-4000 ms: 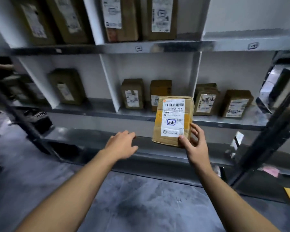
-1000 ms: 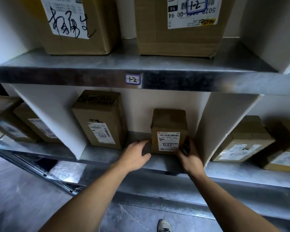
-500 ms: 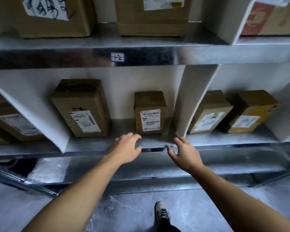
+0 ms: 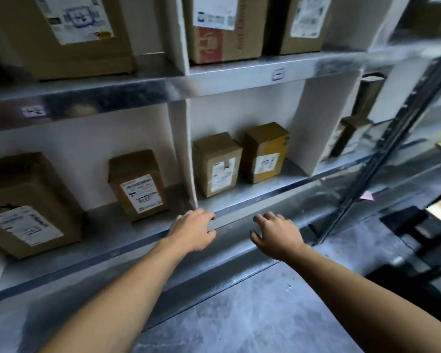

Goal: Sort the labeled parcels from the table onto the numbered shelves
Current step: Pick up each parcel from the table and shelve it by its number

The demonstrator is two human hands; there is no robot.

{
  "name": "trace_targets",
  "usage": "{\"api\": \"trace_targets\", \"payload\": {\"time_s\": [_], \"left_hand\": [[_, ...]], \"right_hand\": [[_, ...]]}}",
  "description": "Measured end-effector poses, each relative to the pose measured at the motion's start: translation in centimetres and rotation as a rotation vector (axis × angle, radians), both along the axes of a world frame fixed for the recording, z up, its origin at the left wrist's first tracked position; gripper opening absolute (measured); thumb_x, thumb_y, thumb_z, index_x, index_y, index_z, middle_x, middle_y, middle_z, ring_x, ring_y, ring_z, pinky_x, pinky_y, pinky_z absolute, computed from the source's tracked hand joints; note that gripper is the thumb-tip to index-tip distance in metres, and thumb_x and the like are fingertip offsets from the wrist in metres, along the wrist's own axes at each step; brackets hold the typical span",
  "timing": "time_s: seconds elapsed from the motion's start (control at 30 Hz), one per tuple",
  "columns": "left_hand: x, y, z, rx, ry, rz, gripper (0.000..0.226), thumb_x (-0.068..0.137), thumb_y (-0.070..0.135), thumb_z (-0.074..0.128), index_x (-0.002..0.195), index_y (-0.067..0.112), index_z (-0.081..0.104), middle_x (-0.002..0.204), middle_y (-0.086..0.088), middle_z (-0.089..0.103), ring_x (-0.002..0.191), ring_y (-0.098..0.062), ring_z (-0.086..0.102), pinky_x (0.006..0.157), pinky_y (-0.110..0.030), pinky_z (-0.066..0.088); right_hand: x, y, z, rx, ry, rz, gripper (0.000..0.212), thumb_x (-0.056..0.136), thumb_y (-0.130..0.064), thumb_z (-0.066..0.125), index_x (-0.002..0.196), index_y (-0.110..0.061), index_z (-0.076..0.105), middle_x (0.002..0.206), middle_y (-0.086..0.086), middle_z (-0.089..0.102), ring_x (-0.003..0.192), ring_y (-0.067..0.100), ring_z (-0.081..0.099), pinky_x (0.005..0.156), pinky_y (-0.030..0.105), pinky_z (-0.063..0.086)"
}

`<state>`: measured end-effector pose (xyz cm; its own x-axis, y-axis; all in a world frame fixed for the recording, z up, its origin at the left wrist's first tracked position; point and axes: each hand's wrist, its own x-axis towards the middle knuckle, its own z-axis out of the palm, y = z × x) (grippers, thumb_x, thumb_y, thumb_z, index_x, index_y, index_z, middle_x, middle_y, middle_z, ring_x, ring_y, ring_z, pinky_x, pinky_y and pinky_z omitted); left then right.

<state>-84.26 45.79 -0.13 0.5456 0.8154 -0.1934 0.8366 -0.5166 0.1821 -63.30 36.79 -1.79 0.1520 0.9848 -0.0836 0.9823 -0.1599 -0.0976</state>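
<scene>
The small brown parcel with a white label stands upright on the metal shelf, left of a white divider. My left hand hovers at the shelf's front edge, below and right of that parcel, fingers apart and holding nothing. My right hand hangs in front of the shelf edge further right, also empty with fingers spread. Neither hand touches a parcel.
A larger labeled box stands at the left of the same bay. Two parcels stand in the bay to the right. Bigger boxes fill the shelf above. A dark upright post runs at the right, grey floor below.
The parcel was set on the shelf and let go. Both hands have drawn back from it to the shelf edge, and my view has swung to the right.
</scene>
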Motion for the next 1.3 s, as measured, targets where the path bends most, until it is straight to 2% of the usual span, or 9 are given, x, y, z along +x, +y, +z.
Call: {"api": "trace_targets", "payload": {"time_s": [0.23,0.4,0.7,0.83,1.1,1.3], "left_hand": [[12.9,-5.4,1.8,0.103,-0.022,-0.149,0.051,0.094,0.045,0.048,0.142,0.029,0.043,0.145,-0.001,0.044,0.133,-0.025,0.04,0.108,-0.04,0.032],[24.0,-11.9,2.2,0.108,-0.035,-0.295,0.052,0.093,0.045,0.049,0.141,0.027,0.045,0.143,-0.002,0.048,0.13,-0.026,0.043,0.108,-0.041,0.035],[43.0,-24.1,3.3,0.141,-0.071,-0.604,0.05,0.091,0.043,0.048,0.137,0.025,0.046,0.134,-0.003,0.051,0.122,-0.029,0.049,0.098,-0.044,0.04],[49.5,-28.4,3.5,0.152,-0.116,-0.724,0.053,0.091,0.044,0.048,0.14,0.026,0.043,0.136,-0.001,0.05,0.123,-0.027,0.048,0.1,-0.044,0.039],[60.5,-32.6,3.0,0.132,-0.104,-0.936,0.051,0.093,0.044,0.048,0.14,0.025,0.043,0.137,-0.003,0.05,0.124,-0.026,0.047,0.1,-0.044,0.04],[70.4,-33.1,2.2,0.113,-0.096,-1.07,0.052,0.093,0.045,0.048,0.141,0.026,0.044,0.138,-0.002,0.051,0.124,-0.025,0.048,0.101,-0.042,0.041]], "right_hand": [[11.2,-9.5,1.2,0.057,-0.072,-0.179,0.044,0.095,-0.05,0.044,0.128,-0.023,0.053,0.122,0.007,0.057,0.113,0.034,0.057,0.088,0.04,0.047],[20.3,-19.6,2.3,0.063,-0.109,-0.326,0.042,0.095,-0.051,0.043,0.123,-0.021,0.053,0.118,0.009,0.057,0.111,0.035,0.058,0.086,0.04,0.046],[33.8,-37.0,4.7,0.06,-0.151,-0.647,0.044,0.096,-0.049,0.042,0.13,-0.023,0.05,0.126,0.008,0.056,0.112,0.032,0.058,0.084,0.04,0.047],[37.5,-42.8,4.7,0.061,-0.152,-0.776,0.046,0.097,-0.048,0.042,0.134,-0.023,0.049,0.126,0.008,0.056,0.11,0.033,0.058,0.076,0.038,0.041],[44.3,-47.7,3.0,0.039,-0.121,-0.996,0.043,0.097,-0.049,0.043,0.128,-0.022,0.052,0.123,0.007,0.057,0.111,0.031,0.056,0.083,0.041,0.045],[51.4,-48.1,2.2,-0.002,-0.098,-1.111,0.046,0.096,-0.048,0.042,0.134,-0.023,0.05,0.126,0.007,0.056,0.115,0.032,0.054,0.088,0.043,0.046]]}}
